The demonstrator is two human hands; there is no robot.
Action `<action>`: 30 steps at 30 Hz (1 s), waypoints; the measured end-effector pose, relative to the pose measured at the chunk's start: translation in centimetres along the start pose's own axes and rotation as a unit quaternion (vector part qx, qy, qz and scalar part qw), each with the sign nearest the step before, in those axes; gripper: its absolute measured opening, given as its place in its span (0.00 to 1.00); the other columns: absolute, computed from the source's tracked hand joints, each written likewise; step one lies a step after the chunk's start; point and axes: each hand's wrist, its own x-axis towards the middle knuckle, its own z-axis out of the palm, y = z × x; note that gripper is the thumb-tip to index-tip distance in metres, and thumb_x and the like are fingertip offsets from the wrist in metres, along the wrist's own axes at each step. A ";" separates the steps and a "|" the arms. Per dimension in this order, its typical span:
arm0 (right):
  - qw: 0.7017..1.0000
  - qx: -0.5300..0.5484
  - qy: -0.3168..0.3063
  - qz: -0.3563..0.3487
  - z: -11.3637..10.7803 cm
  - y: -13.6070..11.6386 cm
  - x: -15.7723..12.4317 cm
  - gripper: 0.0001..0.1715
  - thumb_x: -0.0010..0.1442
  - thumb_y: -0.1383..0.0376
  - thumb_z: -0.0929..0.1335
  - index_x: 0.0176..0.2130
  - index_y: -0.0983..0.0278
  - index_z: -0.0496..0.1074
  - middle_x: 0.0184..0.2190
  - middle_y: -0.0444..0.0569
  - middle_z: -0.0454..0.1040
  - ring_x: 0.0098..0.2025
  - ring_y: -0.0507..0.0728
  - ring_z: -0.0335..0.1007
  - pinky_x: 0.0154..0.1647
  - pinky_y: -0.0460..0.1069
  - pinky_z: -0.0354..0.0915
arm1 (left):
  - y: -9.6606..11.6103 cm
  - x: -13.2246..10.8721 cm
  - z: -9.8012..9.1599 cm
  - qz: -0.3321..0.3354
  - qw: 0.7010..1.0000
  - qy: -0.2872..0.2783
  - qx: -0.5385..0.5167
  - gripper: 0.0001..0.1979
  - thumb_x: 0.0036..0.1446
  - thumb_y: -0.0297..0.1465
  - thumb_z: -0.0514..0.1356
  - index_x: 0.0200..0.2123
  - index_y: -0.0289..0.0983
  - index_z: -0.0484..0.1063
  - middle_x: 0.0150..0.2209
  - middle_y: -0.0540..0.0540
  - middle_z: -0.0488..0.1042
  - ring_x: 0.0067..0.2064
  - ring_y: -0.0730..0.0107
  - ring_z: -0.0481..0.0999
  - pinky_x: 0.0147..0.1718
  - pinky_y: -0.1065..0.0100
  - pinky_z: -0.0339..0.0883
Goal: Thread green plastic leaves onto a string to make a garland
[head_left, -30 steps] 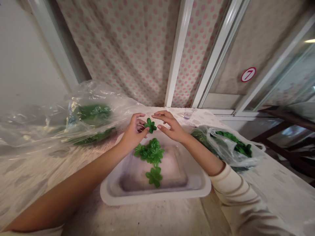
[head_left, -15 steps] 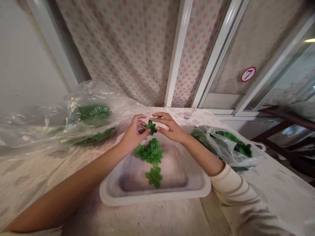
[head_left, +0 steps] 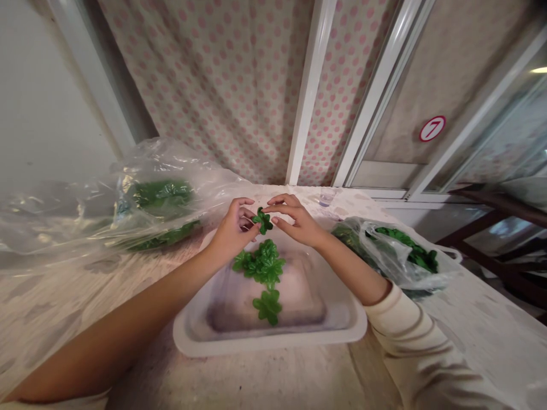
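One green, flower-shaped, plastic-looking piece, probably light, pliable, best rim-held, is pinched mid-frame by the left hand, the right hand spread alongside.

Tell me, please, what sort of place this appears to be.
Probably an improvised indoor workspace, judging by the table, the white tray of green pieces and the pink-dotted curtain.

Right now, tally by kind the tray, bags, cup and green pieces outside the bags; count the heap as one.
White tray: 1
Clear plastic bags, left bag and right bag: 2
Small clear cup: 1
Heap of green flower-shaped pieces: 1
Single green pieces, the held piece and the front piece: 2
Total: 7
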 end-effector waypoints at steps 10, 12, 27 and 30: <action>1.000 -0.004 0.006 0.009 0.3 0.6 0.0 0.06 0.56 0.65 0.66 0.37 0.61 0.70 0.39 0.51 0.64 0.45 0.58 0.60 0.47 0.55 0.60 | -0.2 -0.2 0.0 0.002 0.998 -0.049 0.040 0.24 0.46 0.29 0.61 0.46 0.40 0.55 0.32 0.52 0.64 0.26 0.79 0.69 0.23 0.75 0.66; 1.000 -0.003 0.001 0.013 0.3 0.6 0.0 0.05 0.55 0.66 0.67 0.36 0.61 0.70 0.38 0.50 0.64 0.44 0.58 0.60 0.45 0.54 0.61 | -0.2 -0.2 0.0 0.005 0.997 -0.058 0.047 0.24 0.46 0.29 0.61 0.46 0.40 0.56 0.33 0.52 0.64 0.27 0.79 0.69 0.24 0.75 0.65; 0.999 0.021 -0.033 0.013 0.4 0.8 0.0 0.02 0.58 0.69 0.63 0.33 0.63 0.65 0.34 0.49 0.63 0.39 0.56 0.59 0.40 0.52 0.61 | 0.3 -0.3 0.2 0.005 0.994 -0.060 0.092 0.12 0.46 0.30 0.60 0.37 0.37 0.68 0.30 0.51 0.69 0.25 0.77 0.69 0.26 0.73 0.66; 0.998 0.034 -0.045 0.011 0.5 0.7 0.1 0.03 0.59 0.69 0.63 0.32 0.63 0.64 0.32 0.48 0.63 0.37 0.55 0.59 0.38 0.50 0.61 | 0.3 -0.2 0.3 -0.009 0.993 -0.051 0.105 0.12 0.45 0.30 0.60 0.36 0.37 0.69 0.25 0.52 0.69 0.23 0.76 0.68 0.23 0.73 0.65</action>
